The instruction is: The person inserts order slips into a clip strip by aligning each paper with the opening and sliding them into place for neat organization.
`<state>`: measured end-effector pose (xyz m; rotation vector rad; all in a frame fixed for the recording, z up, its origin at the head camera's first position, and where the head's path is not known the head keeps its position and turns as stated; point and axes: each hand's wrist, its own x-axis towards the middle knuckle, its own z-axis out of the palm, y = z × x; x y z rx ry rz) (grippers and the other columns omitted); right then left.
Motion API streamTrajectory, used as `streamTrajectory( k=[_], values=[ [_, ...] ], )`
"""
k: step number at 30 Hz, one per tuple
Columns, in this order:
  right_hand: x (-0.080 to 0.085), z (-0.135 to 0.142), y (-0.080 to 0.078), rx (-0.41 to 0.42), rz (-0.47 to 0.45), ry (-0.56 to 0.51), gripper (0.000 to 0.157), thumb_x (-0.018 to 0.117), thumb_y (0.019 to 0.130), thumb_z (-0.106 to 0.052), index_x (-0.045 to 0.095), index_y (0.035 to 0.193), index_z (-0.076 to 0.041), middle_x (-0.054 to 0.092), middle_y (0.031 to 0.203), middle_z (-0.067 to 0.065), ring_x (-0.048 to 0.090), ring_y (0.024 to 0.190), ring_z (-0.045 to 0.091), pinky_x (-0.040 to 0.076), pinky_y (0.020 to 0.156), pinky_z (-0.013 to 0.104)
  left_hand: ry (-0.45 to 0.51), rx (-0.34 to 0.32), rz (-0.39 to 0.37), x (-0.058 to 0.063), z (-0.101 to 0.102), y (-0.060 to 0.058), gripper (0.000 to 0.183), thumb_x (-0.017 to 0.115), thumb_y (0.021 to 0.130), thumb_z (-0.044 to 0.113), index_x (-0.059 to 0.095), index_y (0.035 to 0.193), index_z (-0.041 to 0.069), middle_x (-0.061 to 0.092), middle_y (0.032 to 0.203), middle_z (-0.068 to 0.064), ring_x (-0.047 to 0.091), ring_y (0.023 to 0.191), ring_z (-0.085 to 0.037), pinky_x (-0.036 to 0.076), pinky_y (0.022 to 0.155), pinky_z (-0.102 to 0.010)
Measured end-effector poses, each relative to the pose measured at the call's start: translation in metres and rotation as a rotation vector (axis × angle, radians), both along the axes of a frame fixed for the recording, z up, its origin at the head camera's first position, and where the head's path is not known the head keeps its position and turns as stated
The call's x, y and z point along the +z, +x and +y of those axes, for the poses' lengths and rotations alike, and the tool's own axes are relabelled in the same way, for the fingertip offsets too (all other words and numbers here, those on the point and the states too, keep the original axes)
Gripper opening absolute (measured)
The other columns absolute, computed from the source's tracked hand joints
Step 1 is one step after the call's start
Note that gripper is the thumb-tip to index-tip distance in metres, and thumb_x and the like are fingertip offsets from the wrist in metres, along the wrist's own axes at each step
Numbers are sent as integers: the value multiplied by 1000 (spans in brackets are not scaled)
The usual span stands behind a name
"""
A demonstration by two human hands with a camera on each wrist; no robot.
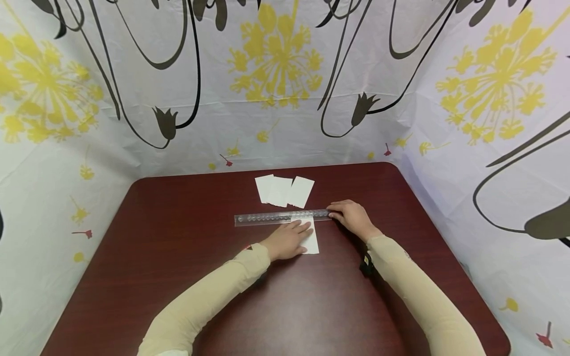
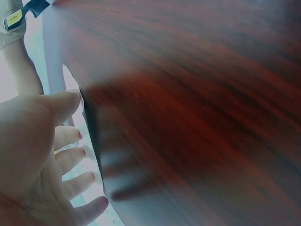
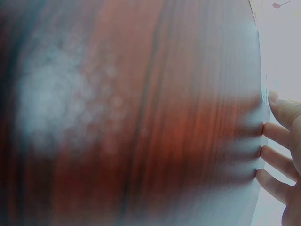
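A clear plastic ruler (image 1: pixel 262 218) lies crosswise on the table, over the far end of a white slip of paper (image 1: pixel 312 243). My left hand (image 1: pixel 286 240) rests on that paper with its fingers spread and fairly straight, fingertips close to the ruler's near edge. In the left wrist view, the fingers of this hand (image 2: pixel 44 155) lie on the pale sheet. At the ruler's right end, my right hand (image 1: pixel 353 218) holds it between thumb and fingers. The right wrist view shows the right hand (image 3: pixel 284 150) with its fingertips down at the tabletop.
Beyond the ruler, three white paper slips (image 1: pixel 279 192) lie side by side, partly overlapping. The dark red wooden table (image 1: pixel 187 237) has rounded corners. A white cloth (image 1: pixel 285 133) with yellow and grey flower prints hangs around its back and sides.
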<state>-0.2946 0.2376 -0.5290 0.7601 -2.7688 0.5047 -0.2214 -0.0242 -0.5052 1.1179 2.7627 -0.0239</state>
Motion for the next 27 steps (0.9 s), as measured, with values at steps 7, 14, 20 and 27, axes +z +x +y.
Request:
streamTrajectory(
  k=[7, 14, 20, 27],
  values=[
    [1, 0, 0, -8, -13, 1, 28, 71, 92, -27, 74, 116, -14, 72, 122, 11, 66, 117, 31, 53, 98, 51, 1, 5, -14, 0, 5, -2, 64, 50, 101, 46, 32, 156, 18, 27, 165, -1, 28, 152, -28, 28, 124, -48],
    [-1, 1, -1, -10, -9, -1, 28, 70, 92, -27, 74, 116, -14, 72, 122, 10, 66, 117, 30, 53, 99, 51, 5, 4, -9, 1, 5, -2, 64, 51, 101, 46, 33, 156, 18, 28, 165, -1, 29, 152, -28, 29, 123, -48],
    [-1, -1, -1, -13, -8, 1, 28, 70, 92, -26, 74, 116, -14, 72, 123, 10, 66, 116, 30, 53, 98, 51, 2, 6, -3, -2, 5, -2, 63, 50, 101, 45, 33, 156, 19, 28, 165, 0, 29, 152, -28, 30, 123, -49],
    [0, -2, 0, -15, -19, -2, 28, 70, 92, -26, 74, 117, -13, 71, 124, 11, 65, 117, 31, 52, 99, 51, -30, 21, -17, -3, 6, 0, 61, 46, 103, 42, 27, 158, 21, 22, 167, 2, 23, 154, -25, 25, 124, -51]
  ],
)
